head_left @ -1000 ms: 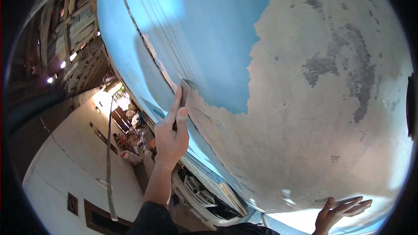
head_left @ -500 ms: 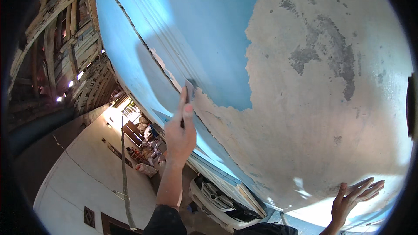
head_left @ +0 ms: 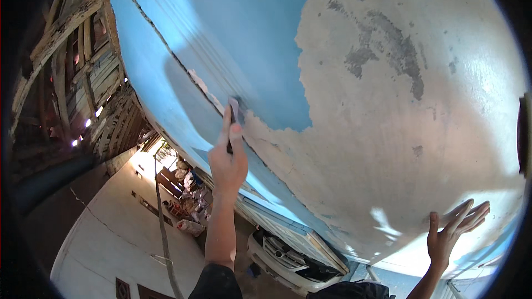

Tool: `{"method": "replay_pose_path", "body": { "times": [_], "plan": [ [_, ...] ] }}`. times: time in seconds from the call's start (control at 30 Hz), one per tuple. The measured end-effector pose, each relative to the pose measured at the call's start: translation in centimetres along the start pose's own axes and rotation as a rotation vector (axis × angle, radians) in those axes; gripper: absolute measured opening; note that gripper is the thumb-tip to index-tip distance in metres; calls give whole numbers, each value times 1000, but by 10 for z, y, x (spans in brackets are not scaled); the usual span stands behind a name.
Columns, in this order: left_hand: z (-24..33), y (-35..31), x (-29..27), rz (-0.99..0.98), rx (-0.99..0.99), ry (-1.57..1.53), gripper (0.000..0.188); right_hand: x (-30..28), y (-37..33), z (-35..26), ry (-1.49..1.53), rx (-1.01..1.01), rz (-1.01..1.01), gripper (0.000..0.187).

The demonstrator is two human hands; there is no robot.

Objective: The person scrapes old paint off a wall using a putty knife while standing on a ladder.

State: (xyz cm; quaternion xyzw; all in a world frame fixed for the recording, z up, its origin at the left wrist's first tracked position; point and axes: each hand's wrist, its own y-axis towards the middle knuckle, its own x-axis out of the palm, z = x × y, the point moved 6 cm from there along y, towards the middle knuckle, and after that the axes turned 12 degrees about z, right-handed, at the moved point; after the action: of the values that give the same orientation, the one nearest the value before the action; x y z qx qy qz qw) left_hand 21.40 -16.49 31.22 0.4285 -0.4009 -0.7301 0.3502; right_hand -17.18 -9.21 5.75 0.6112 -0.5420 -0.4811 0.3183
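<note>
My left hand (head_left: 227,160) is closed round the handle of a scraper (head_left: 235,112), its index finger stretched along the tool and the thumb on the side. The scraper's blade meets the wall at the ragged lower edge of the blue paint (head_left: 260,39), close beside a long dark crack (head_left: 176,58). Bare greyish-white plaster (head_left: 354,160) spreads to the right of the paint. Lower right, my right hand (head_left: 446,238) is open, fingers spread, against or just off the plaster; contact cannot be made out for sure.
Rough wooden roof beams (head_left: 72,39) show at upper left. Below stand a white wall (head_left: 122,238) and a long thin pole (head_left: 162,227). A white car (head_left: 282,257) is parked under the wall, with piled sacks and clutter (head_left: 191,202) farther back.
The view has shifted, so the wall appears farther left. My left hand keeps hold of the scraper near the same paint edge, its blade slightly nearer the crack. My right hand appears slightly higher.
</note>
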Motion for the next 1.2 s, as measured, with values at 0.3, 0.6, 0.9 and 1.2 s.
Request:
{"method": "replay_pose_path", "body": {
  "times": [0.3,0.6,0.9,1.2],
  "plan": [
    [-3,-12,-2,-46,-47,4,55,-3,3,-4,-22,2,0,88],
    [-1,-20,6,-36,-7,-13,52,-4,3,-2,-10,53,3,88],
    [0,-20,9,-13,-16,-52,54,-4,3,-2,-13,22,21,87],
    [-12,-11,6,-3,-54,-1,51,-3,4,-2,-33,14,36,87]
  ]
}}
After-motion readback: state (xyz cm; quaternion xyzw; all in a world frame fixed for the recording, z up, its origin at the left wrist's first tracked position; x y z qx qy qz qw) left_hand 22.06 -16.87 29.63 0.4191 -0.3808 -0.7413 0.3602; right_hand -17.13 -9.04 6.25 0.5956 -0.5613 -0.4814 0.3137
